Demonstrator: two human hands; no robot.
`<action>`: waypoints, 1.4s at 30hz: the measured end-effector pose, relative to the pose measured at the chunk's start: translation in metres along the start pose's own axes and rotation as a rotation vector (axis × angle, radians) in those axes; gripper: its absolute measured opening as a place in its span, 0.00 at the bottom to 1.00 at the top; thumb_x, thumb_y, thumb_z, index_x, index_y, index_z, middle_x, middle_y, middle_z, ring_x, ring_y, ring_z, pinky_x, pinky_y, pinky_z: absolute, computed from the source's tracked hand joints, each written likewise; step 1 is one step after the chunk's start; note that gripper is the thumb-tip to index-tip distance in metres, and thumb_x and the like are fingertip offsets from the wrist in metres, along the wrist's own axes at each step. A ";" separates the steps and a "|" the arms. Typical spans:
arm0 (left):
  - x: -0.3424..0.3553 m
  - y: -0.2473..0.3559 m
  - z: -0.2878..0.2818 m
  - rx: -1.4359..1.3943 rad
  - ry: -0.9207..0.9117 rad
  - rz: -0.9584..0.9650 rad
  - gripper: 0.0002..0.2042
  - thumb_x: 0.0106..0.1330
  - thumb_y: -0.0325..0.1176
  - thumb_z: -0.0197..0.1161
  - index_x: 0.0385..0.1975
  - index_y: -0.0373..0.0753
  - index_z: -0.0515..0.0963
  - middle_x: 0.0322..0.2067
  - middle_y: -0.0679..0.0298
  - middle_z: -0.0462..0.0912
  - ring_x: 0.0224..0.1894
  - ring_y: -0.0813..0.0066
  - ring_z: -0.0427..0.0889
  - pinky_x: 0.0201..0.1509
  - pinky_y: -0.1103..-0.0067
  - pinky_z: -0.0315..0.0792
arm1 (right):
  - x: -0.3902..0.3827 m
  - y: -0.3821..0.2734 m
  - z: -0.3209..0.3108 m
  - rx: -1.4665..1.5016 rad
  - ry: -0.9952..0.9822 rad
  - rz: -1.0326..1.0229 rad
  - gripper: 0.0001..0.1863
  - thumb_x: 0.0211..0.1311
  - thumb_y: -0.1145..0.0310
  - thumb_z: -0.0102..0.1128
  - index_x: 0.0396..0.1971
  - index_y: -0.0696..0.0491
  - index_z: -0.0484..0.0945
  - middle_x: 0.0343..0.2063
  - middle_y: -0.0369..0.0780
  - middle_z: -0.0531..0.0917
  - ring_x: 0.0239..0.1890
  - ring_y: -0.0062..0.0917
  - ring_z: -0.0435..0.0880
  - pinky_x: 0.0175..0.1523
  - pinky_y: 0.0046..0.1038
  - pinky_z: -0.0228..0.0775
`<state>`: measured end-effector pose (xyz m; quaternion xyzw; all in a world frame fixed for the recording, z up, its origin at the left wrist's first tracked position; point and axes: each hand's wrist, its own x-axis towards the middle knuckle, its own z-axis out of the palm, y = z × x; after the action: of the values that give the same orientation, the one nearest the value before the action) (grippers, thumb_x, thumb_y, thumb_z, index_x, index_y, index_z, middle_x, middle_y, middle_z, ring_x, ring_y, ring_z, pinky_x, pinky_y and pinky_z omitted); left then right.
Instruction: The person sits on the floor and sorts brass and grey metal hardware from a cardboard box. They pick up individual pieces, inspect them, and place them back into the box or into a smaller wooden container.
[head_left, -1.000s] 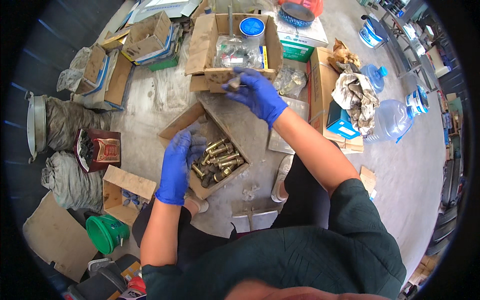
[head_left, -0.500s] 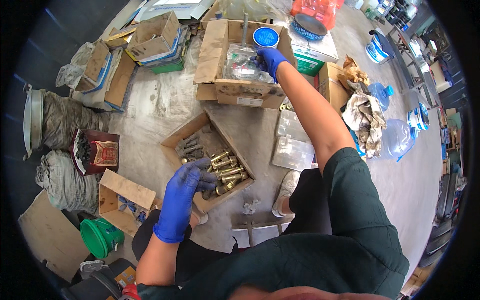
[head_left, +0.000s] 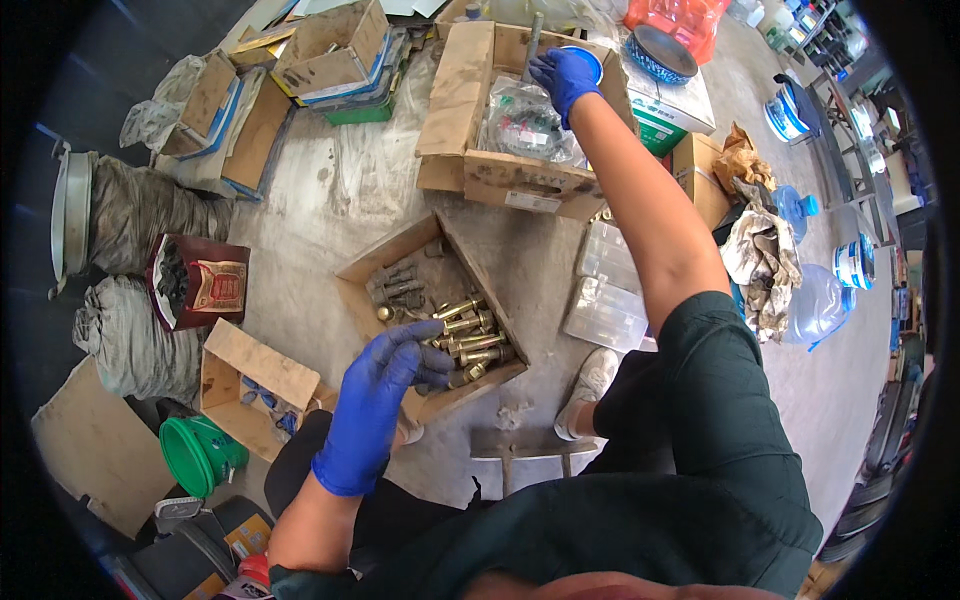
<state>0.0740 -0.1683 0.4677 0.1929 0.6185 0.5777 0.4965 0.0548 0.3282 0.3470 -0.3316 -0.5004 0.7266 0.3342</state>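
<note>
At 7 o'clock, left hand [head_left: 372, 402]: blue glove, fingers half bent over box edge; can't tell if holding.
Right hand [head_left: 567, 78]: 1 o'clock, above carton [head_left: 535, 185], in front of blue-lidded tub [head_left: 590, 60]; fingers bent, grip can't tell.
Gold bolts [head_left: 468, 324]: near center, small box [head_left: 392, 245], its 4 o'clock side.
Grey bolts [head_left: 398, 286]: same box, 10 o'clock.
Clear cases [head_left: 605, 312]: floor, 3 o'clock.

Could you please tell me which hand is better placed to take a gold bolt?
Left, probably: the left hand appears close to the gold bolts, while the right hand is farther away, by the blue lid.
</note>
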 end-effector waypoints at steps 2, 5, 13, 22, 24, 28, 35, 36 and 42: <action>-0.002 -0.004 0.001 -0.022 0.018 0.042 0.21 0.78 0.41 0.50 0.59 0.30 0.71 0.39 0.57 0.82 0.44 0.71 0.81 0.53 0.75 0.75 | -0.030 -0.006 0.005 0.241 0.026 0.022 0.24 0.72 0.72 0.45 0.65 0.63 0.60 0.61 0.54 0.73 0.61 0.43 0.77 0.65 0.36 0.72; -0.001 -0.006 -0.001 0.001 0.005 0.087 0.20 0.78 0.41 0.50 0.58 0.30 0.72 0.40 0.57 0.82 0.44 0.71 0.82 0.53 0.74 0.75 | -0.079 -0.019 -0.010 0.219 0.031 0.063 0.22 0.68 0.74 0.46 0.61 0.63 0.67 0.53 0.53 0.80 0.52 0.40 0.83 0.57 0.34 0.79; 0.012 -0.021 -0.042 0.095 0.162 0.302 0.19 0.77 0.41 0.50 0.59 0.35 0.75 0.44 0.59 0.84 0.47 0.72 0.83 0.55 0.75 0.75 | -0.251 -0.039 0.002 0.094 -0.232 0.169 0.19 0.72 0.67 0.48 0.58 0.58 0.75 0.51 0.45 0.84 0.53 0.32 0.84 0.59 0.29 0.74; 0.073 -0.105 -0.091 0.380 0.344 0.211 0.19 0.75 0.44 0.55 0.54 0.35 0.78 0.39 0.61 0.85 0.40 0.76 0.84 0.47 0.81 0.75 | -0.308 0.015 -0.001 0.214 -0.278 0.298 0.14 0.72 0.69 0.50 0.52 0.56 0.77 0.40 0.41 0.87 0.39 0.27 0.87 0.44 0.27 0.81; 0.091 -0.152 -0.119 0.600 0.388 0.176 0.20 0.72 0.45 0.59 0.50 0.33 0.79 0.34 0.60 0.86 0.34 0.74 0.84 0.42 0.77 0.75 | -0.303 0.027 -0.003 0.218 -0.254 0.350 0.14 0.72 0.70 0.50 0.52 0.56 0.78 0.38 0.41 0.87 0.36 0.26 0.87 0.42 0.25 0.80; 0.114 -0.233 -0.142 1.064 0.391 0.020 0.21 0.66 0.47 0.59 0.43 0.33 0.82 0.42 0.41 0.83 0.47 0.44 0.82 0.53 0.62 0.74 | -0.304 0.007 0.005 0.145 -0.322 0.217 0.13 0.71 0.70 0.51 0.50 0.57 0.79 0.37 0.41 0.87 0.34 0.25 0.86 0.42 0.26 0.80; 0.139 -0.301 -0.047 1.183 0.329 -0.033 0.31 0.62 0.51 0.65 0.60 0.37 0.71 0.60 0.43 0.72 0.60 0.44 0.72 0.62 0.61 0.69 | -0.320 -0.014 0.003 0.091 -0.305 0.263 0.14 0.71 0.68 0.53 0.50 0.58 0.79 0.36 0.40 0.86 0.36 0.23 0.85 0.44 0.25 0.78; 0.147 -0.308 -0.044 1.264 0.314 0.066 0.33 0.62 0.52 0.65 0.62 0.38 0.69 0.62 0.44 0.71 0.63 0.46 0.71 0.65 0.60 0.66 | -0.320 -0.014 0.006 0.106 -0.342 0.285 0.14 0.71 0.68 0.54 0.51 0.59 0.78 0.36 0.40 0.86 0.37 0.23 0.84 0.44 0.24 0.77; 0.195 -0.331 -0.022 1.545 0.048 -0.017 0.39 0.59 0.55 0.67 0.68 0.42 0.64 0.66 0.51 0.68 0.70 0.52 0.64 0.72 0.47 0.52 | -0.328 -0.019 0.002 0.075 -0.274 0.298 0.16 0.70 0.67 0.56 0.52 0.61 0.77 0.38 0.41 0.86 0.38 0.24 0.85 0.47 0.24 0.76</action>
<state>0.0820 -0.1065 0.0882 0.4673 0.8582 -0.0175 0.2117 0.2385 0.0639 0.4142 -0.2873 -0.4592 0.8244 0.1642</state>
